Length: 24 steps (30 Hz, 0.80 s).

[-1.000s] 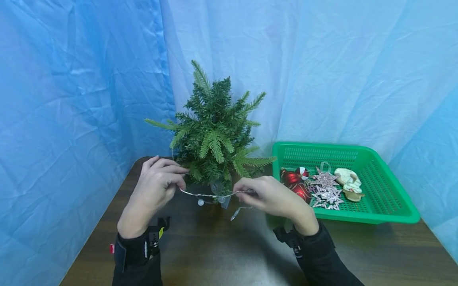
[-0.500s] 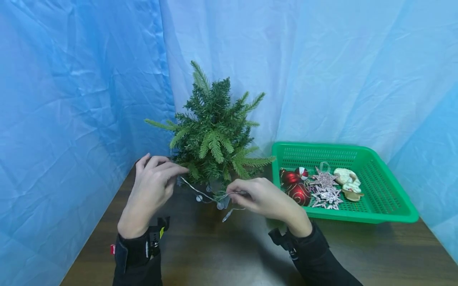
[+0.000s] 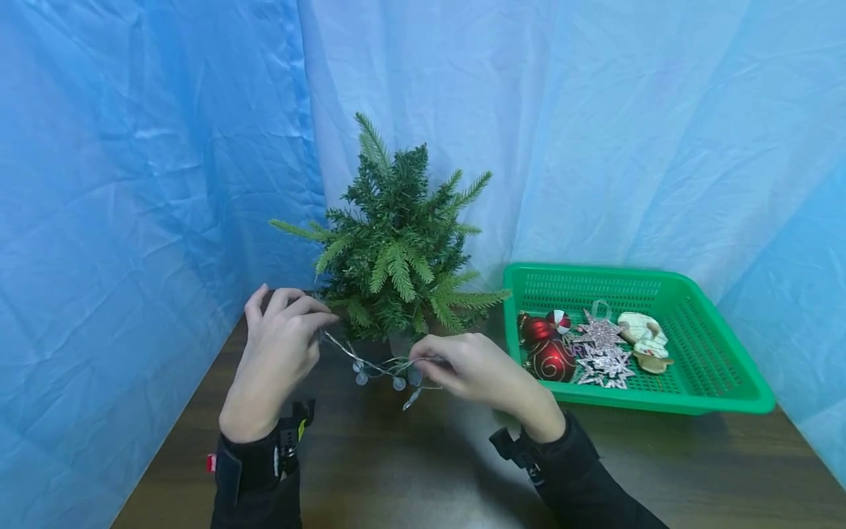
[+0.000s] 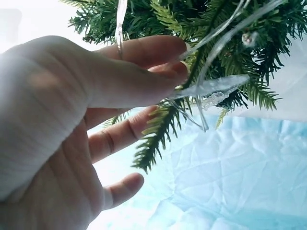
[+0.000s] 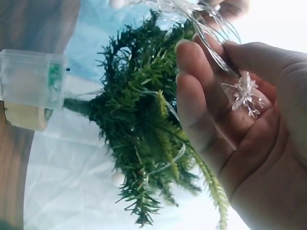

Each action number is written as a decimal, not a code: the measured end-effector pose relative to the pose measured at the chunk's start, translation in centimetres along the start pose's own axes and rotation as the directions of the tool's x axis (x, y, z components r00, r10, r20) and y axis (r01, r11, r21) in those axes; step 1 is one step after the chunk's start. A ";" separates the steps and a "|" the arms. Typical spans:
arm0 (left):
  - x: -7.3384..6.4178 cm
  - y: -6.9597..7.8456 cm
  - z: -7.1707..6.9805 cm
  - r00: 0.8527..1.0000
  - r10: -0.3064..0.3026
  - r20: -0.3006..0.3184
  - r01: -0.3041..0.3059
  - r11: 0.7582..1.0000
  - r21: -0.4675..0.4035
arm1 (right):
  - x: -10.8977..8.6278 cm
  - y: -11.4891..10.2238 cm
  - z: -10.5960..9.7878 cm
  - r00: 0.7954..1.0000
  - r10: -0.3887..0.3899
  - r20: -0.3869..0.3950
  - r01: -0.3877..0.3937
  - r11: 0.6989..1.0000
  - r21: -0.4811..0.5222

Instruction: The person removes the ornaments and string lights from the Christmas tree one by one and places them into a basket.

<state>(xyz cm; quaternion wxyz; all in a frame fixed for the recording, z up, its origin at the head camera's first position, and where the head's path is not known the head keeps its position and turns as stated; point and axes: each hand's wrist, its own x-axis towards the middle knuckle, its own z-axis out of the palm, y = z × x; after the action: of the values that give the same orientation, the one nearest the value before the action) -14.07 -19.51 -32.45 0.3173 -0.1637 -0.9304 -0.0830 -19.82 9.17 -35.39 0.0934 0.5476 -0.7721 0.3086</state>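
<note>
A small artificial Christmas tree (image 3: 396, 250) stands in the middle of the head view. In front of its lower branches my left hand (image 3: 271, 360) pinches a clear-wired string of fairy lights (image 3: 346, 350) between thumb and fingers; the left wrist view shows a clear pointed bulb (image 4: 218, 85) at the fingertips. My right hand (image 3: 485, 375) pinches a bunch of the same wire, and a clear snowflake light (image 5: 247, 95) hangs against its fingers. Between the hands the wire sags with several round bulbs. A clear battery box (image 5: 31, 76) shows by the tree's base in the right wrist view.
To the right, a green plastic basket (image 3: 717, 367) holds red baubles (image 3: 551, 360), glittery stars (image 3: 601, 332) and cream-coloured ornaments (image 3: 641, 328). All stands on a dark wooden table (image 3: 396, 470), with blue cloth (image 3: 628, 132) hanging behind and at the sides.
My right hand has moved left toward the left hand, which has shifted slightly left. The wire between them, nearly straight before, now sags with more strands gathered.
</note>
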 end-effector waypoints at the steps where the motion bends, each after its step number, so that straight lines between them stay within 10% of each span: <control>1: 0.0 0.0 0.0 1.000 0.003 -0.006 -0.003 1.000 -0.002 | 0.0 0.0 0.1 1.000 0.001 0.001 -0.001 1.000 -0.002; 24: -0.3 -1.2 -1.3 0.980 0.021 -0.197 -0.042 0.994 -0.103 | 0.1 -0.2 0.3 1.000 -0.024 -0.019 0.025 0.998 0.054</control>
<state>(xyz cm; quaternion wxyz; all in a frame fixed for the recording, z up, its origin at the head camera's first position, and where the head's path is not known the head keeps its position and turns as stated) -13.51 -21.04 -31.67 0.3991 -0.1861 -0.8864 -0.1430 -19.64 8.92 -35.50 0.0894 0.5566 -0.7556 0.3335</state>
